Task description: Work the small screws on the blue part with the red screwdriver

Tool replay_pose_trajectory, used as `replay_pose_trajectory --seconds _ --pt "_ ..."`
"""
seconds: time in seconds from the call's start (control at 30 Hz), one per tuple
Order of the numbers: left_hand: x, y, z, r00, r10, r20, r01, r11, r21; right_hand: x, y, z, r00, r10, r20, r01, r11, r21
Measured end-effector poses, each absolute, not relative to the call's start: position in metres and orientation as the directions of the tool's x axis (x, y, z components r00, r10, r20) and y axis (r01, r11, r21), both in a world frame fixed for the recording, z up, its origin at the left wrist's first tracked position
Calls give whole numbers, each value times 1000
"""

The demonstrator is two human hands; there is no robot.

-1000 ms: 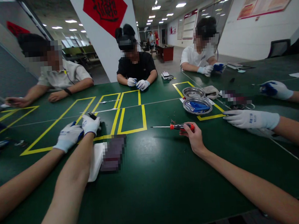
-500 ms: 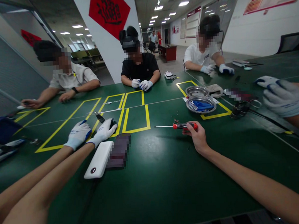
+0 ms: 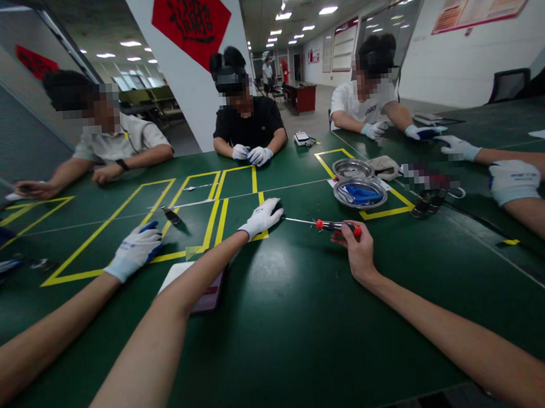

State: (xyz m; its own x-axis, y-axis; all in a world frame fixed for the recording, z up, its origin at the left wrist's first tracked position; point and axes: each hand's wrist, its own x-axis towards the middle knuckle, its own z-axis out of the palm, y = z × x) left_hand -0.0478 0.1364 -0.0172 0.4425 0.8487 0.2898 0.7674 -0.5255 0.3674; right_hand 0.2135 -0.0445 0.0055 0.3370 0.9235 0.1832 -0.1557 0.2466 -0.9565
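My right hand is bare. It is closed round the red-and-black handle of a screwdriver, whose thin metal shaft points left above the table. My left hand wears a white glove with a dark palm side. Its fingers are curled beside the screwdriver's tip, and I cannot make out what is between them. Several small screws seem to lie behind the handle. Under my left forearm, a white power bank and a purple phone-like slab are partly hidden.
Another gloved hand rests at left near a small dark object. Yellow tape rectangles mark the green table. Two metal bowls and a cloth stand right of centre. Co-workers sit opposite; gloved hands reach in from the right.
My left hand has moved right, from beside the small dark object to the screwdriver's tip. My right hand stays nearly in place. The view has shifted slightly, and the hands at right have drawn apart.
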Motion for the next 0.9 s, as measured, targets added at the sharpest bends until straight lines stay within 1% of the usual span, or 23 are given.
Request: replay_pose_trajectory --seconds 0.07,0.13,0.2,0.27,0.33,0.4,0.43,0.47,0.5,0.53,0.57,0.63,0.7,0.77,0.8,0.83,0.87,0.9 --pt "-7 129 -21 474 816 331 701 -577 420 213 -43 2 369 906 206 -166 282 -945" --pt "25 121 -24 458 803 380 639 -595 487 213 -42 0 383 896 225 -168 307 -937" --pt "45 116 -23 386 824 414 583 -566 583 214 -42 2 399 881 256 -148 337 -930" --pt "48 114 -15 277 857 435 500 -515 696 220 -46 7 405 866 295 -112 366 -924" --pt "37 111 -1 128 898 421 369 -437 821 229 -53 15 350 883 312 -79 360 -930" --pt "19 101 15 -34 941 337 190 -325 926 239 -64 22 241 926 290 -48 310 -950" --pt "9 92 22 -76 955 285 105 -277 955 243 -70 25 174 949 264 -34 274 -961" --pt "1 79 29 -70 964 256 55 -253 966 246 -77 27 112 965 236 -15 239 -971" --pt "-5 63 35 -42 965 258 55 -256 965 248 -84 28 55 976 212 13 211 -977" --pt "-9 44 40 34 958 284 107 -286 952 247 -90 28 1 981 196 54 195 -979" --pt "-11 22 44 138 941 308 195 -330 923 244 -96 28 -49 981 190 108 194 -975" --pt "-8 -22 46 356 882 308 344 -431 834 234 -105 25 -137 970 199 237 227 -944" --pt "-1 -60 43 532 794 294 412 -547 729 223 -110 23 -238 952 194 334 268 -904" --pt "4 -85 37 622 723 300 451 -645 617 219 -108 23 -341 925 167 367 294 -882" --pt "4 -93 33 649 702 293 461 -670 582 222 -103 24 -372 914 161 376 307 -874" --pt "4 -97 30 665 690 285 467 -682 563 231 -96 25 -361 916 177 388 321 -864" --pt "1 -99 28 673 686 277 469 -685 557 244 -87 27 -299 928 221 414 335 -846" --pt "-2 -101 27 674 687 272 469 -682 561 261 -75 28 -165 942 292 468 335 -818"
